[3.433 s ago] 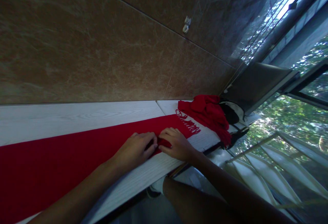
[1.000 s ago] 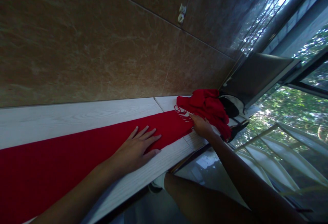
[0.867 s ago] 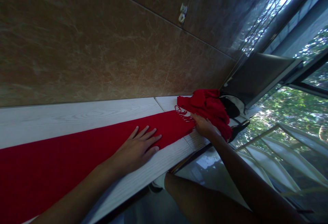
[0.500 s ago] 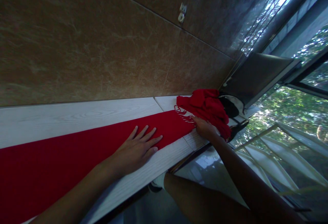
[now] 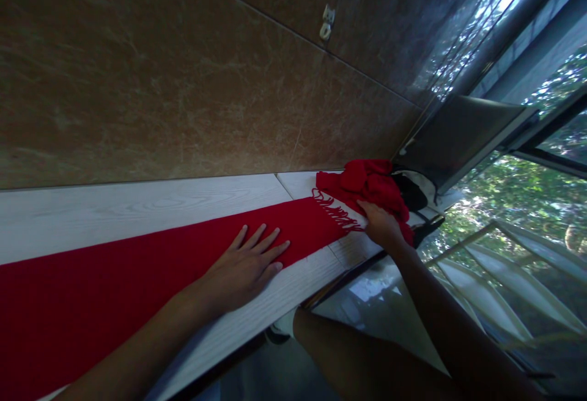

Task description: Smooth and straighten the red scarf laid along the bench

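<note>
— Where the red scarf point(image 5: 137, 266) is spread, from lower left past centre, what is seen?
— The left hand point(image 5: 241, 269) is laid open on it; whether the right hand point(image 5: 383, 227), right of centre, is closed cannot be told.

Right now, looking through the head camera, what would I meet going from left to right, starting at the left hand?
Left hand, lying flat → red fringe → right hand → pale slatted frame.
</note>
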Motion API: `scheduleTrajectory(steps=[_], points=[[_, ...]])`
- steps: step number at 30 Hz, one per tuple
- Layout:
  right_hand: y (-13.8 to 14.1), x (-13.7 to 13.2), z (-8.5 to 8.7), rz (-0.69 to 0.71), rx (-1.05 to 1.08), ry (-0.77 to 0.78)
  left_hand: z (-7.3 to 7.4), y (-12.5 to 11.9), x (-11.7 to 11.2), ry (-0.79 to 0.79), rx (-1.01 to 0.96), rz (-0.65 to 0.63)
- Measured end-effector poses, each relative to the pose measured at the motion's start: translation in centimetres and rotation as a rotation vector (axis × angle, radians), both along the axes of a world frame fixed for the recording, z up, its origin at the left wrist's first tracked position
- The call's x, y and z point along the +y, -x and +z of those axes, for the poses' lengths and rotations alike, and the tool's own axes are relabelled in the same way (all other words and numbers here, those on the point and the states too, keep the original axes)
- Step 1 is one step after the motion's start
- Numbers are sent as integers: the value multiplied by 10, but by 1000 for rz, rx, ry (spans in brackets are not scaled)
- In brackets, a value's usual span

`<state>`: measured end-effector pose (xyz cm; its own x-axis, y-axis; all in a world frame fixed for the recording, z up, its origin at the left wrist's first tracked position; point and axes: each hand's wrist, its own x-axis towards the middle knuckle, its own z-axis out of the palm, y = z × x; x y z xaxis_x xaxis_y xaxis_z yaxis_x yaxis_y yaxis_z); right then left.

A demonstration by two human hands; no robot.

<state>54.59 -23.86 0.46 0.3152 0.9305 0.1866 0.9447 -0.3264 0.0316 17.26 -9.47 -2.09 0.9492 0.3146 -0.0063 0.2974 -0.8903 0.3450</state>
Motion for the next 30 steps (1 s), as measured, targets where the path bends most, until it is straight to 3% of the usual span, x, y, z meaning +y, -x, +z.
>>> scheduleTrajectory(steps=[4, 9, 15, 30], points=[[31, 19, -2, 33, 46, -117, -2, 1, 1, -10, -22, -4], [59, 49, -26, 191, 99, -6, -7, 1, 2, -34, -55, -2], [50, 59, -39, 203, 91, 106, -4, 1, 1, -44, -45, -6], [44, 62, -36, 209, 56, 165, -2, 5, -1, -42, 33, -1]])
